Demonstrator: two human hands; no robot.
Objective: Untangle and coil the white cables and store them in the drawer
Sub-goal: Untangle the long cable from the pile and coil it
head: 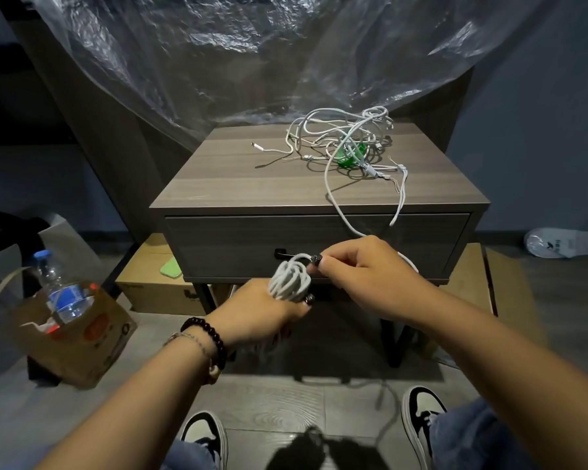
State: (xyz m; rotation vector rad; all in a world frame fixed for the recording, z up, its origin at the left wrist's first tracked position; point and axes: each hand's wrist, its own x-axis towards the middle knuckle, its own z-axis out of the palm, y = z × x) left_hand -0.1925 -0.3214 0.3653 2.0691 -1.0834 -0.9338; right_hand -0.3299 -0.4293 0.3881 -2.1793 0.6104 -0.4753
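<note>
Left hand [262, 310] grips a small bundle of coiled white cable [290, 278], loops wrapped round its fingers; right hand [364, 269] pinches the same cable's strand at the bundle's top, in front of the closed grey wood-grain drawer [353, 239]. From the right hand the cable runs up to a tangled pile of white cables [347, 140] lying on the grey wooden nightstand top [235, 178], over a small green object [352, 154].

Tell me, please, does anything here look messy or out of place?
Yes. A tangle of white cables lies on the nightstand, with strands hanging over its front edge across the closed drawer. A small green thing is caught inside the tangle. A white slipper lies alone on the floor at the right.
</note>
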